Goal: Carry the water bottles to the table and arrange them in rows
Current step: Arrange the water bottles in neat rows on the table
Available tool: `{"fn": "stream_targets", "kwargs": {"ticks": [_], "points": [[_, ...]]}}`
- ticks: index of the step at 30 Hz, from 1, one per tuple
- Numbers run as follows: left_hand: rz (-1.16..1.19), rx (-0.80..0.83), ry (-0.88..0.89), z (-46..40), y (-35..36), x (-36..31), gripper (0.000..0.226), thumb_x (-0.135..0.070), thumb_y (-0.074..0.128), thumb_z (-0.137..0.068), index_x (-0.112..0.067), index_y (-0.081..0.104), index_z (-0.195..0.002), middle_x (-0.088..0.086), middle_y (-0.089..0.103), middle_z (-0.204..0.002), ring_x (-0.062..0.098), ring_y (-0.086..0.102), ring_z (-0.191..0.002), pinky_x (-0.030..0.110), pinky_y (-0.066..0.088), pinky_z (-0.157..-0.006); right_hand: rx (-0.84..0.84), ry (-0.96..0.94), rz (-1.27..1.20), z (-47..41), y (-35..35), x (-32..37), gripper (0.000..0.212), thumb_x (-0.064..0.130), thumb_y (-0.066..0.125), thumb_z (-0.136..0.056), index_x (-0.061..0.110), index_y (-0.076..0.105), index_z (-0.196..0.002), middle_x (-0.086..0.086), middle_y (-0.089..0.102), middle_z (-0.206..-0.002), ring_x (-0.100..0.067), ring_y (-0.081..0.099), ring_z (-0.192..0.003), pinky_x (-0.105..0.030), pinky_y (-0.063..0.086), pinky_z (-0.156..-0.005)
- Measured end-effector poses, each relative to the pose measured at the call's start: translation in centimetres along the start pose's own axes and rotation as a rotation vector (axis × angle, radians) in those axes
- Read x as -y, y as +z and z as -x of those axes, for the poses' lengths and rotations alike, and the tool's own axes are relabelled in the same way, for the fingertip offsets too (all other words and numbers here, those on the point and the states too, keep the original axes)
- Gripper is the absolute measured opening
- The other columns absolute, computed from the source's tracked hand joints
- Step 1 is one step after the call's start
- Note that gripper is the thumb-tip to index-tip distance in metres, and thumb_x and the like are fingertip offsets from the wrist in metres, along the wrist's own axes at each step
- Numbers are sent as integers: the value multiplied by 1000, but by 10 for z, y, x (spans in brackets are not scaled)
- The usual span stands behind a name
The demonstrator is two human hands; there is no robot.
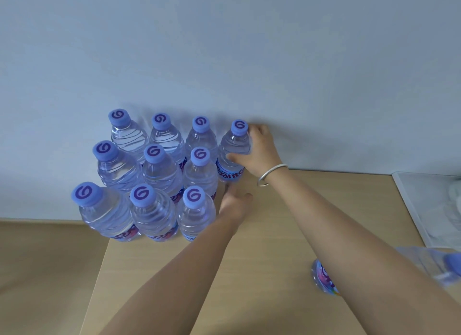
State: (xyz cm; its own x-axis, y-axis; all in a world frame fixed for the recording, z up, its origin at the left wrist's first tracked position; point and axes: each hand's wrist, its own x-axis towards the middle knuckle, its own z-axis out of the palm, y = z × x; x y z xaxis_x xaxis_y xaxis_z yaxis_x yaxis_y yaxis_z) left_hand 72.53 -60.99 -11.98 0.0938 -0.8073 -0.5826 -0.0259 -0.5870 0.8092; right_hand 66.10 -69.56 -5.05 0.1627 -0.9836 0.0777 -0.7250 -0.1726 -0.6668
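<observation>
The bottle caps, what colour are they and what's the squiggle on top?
The bottle caps are light blue-purple with a dark purple swirl, seen clearly from the head view.

- The place looks like a plain indoor room, an office or a home; which one cannot be told.
- A smooth, light beige wood-look laminate tabletop [249,259] stands pushed against a bare, pale blue-grey painted wall [224,47] with nothing hung on it.
- Many identical clear plastic water bottles with lilac screw caps [162,175] stand grouped on the tabletop by the wall, suggesting stock set out for a meeting or for storage.
- A white flat-framed panel [429,205] lies at the right edge; its nature is unclear.
</observation>
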Motion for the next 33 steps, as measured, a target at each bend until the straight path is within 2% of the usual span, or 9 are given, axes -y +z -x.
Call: {"fn": "stream_targets", "kwargs": {"ticks": [4,7,10,13,15,19,24,29,33], "points": [[-25,23,-12,21,0,-1,60,-14,53,-81,-32,38,-136,-4,54,-78,13,47,-61,24,41,-57,88,104,-50,14,-11,5,73,25,80,-66,14,44,-129,-11,41,-124,-22,48,-111,-29,40,-96],[-138,50,34,37,0,6,57,-17,53,-83,-23,36,-137,-2,53,-86,12,44,-60,22,35,-52,142,111,-20,30,-32,8,76,34,76,-73,13,38,-136,-11,39,-133,-24,46,-119,-31,38,-99],[-194,42,42,50,-2,10,71,-20,54,-87,-19,19,-148,3,54,-116,12,46,-75,21,36,-63,184,111,36,51,-57,16,62,35,71,-78,12,46,-131,-9,48,-131,-20,50,-117,-29,39,-96],[-222,42,65,63,0,11,72,-20,55,-88,-17,17,-149,1,48,-112,9,45,-71,20,33,-57,259,106,114,76,-85,25,52,33,70,-80,13,51,-125,-8,56,-121,-18,55,-103,-29,43,-92],[-256,58,89,70,3,11,70,-20,56,-87,-16,22,-148,5,52,-119,18,51,-85,21,34,-64,298,111,165,94,-102,29,52,35,69,-80,15,51,-124,-6,56,-119,-16,54,-98,-27,43,-89],[-283,144,103,84,15,15,72,-18,56,-86,-14,21,-148,11,38,-146,24,41,-129,26,36,-94,241,194,305,133,-136,23,56,40,67,-80,17,47,-127,-4,53,-122,-19,53,-108,-25,39,-84],[-303,230,136,100,32,19,71,-18,57,-86,-14,23,-148,8,32,-151,19,31,-139,27,30,-103,185,390,463,181,-159,-5,70,51,65,-77,15,42,-132,-4,48,-134,-22,48,-120,-31,39,-93],[-333,267,178,109,46,27,69,-16,57,-86,-14,25,-147,3,29,-153,18,31,-138,33,30,-111,55,512,134,218,-167,-34,77,49,74,-69,17,44,-132,-4,49,-133,-17,49,-117,-25,36,-89],[-334,286,197,113,53,31,69,-15,57,-86,-12,25,-147,4,30,-152,19,36,-135,27,31,-104,-122,473,-169,240,-149,-52,84,34,83,-64,24,38,-134,4,55,-116,-9,52,-105,-23,39,-89]]}}
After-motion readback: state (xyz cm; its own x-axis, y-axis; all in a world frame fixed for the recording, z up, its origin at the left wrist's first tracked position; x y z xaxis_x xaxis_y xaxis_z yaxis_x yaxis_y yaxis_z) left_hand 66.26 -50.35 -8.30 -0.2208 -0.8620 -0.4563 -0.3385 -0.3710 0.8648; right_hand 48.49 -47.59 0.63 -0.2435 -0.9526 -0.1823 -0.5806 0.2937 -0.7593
